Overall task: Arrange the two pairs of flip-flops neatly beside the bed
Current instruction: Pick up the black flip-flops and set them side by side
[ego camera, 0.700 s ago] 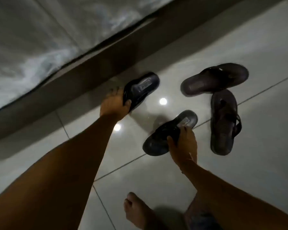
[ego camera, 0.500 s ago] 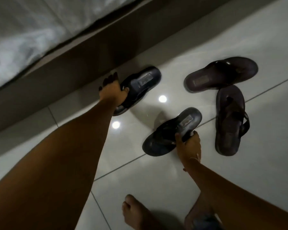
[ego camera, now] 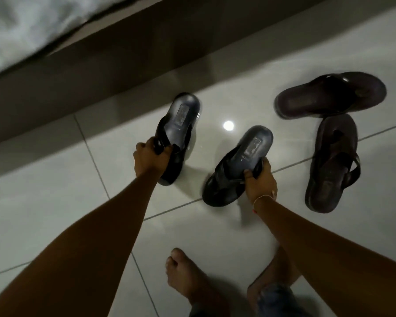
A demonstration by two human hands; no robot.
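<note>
Two black flip-flops are in my hands above the pale tiled floor. My left hand (ego camera: 149,159) is shut on the strap side of the left black flip-flop (ego camera: 181,122), whose heel points toward the bed. My right hand (ego camera: 260,179) grips the right black flip-flop (ego camera: 245,156) at its edge, toe end near the floor. Two dark brown flip-flops lie to the right: one (ego camera: 329,94) lies crosswise, the other (ego camera: 332,163) lies lengthwise below it, almost touching.
The brown bed frame (ego camera: 124,56) runs diagonally across the top, with white bedding (ego camera: 21,26) above it. My bare foot (ego camera: 190,277) and a knee in denim (ego camera: 274,294) are at the bottom. Glossy tiles (ego camera: 55,202) reflect a ceiling light.
My left hand has pulled its black flip-flop back from the bed frame and turned it lengthwise. My right hand has closed on the second black flip-flop and tipped it up.
</note>
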